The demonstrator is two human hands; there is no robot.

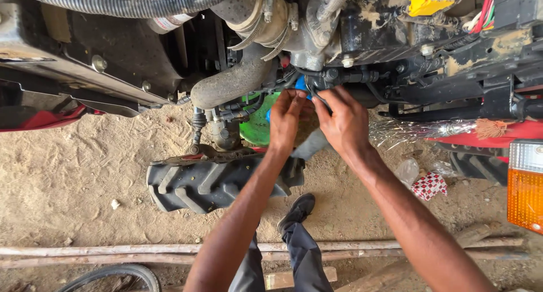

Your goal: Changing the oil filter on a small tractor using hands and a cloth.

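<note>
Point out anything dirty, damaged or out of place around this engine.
Dried mud cakes the engine block above both hands, left hand and right hand. A checkered wrapper and clear plastic scrap litter the sand.

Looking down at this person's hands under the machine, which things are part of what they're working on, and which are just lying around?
In hand:
- left hand and right hand, fingertips together at a blue part
- black engine fitting just above them
- green container directly below

Lying about:
- lugged tyre
- wooden poles
- checked red-and-white wrapper
- silver tinsel
</note>
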